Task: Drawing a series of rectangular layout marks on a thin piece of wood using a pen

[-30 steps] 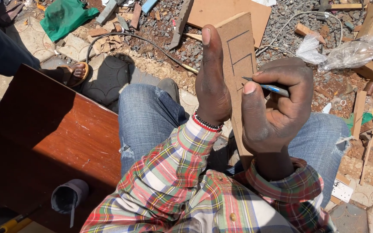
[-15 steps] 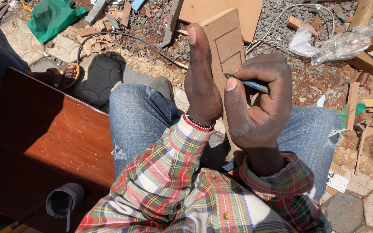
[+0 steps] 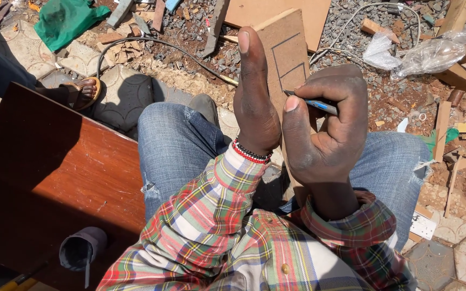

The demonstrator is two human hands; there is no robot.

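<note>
Currently, as observed:
Left hand (image 3: 254, 108): closed on the board (image 3: 287, 59), which is held upright.
Right hand (image 3: 327, 129): closed on a pen (image 3: 314, 103), tip set against the board.
Board: pen lines are seen.

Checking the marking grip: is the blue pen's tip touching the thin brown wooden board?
Touching. The head view shows the blue pen in the right hand with its tip meeting the thin brown wooden board at a drawn line, no gap visible.
</note>
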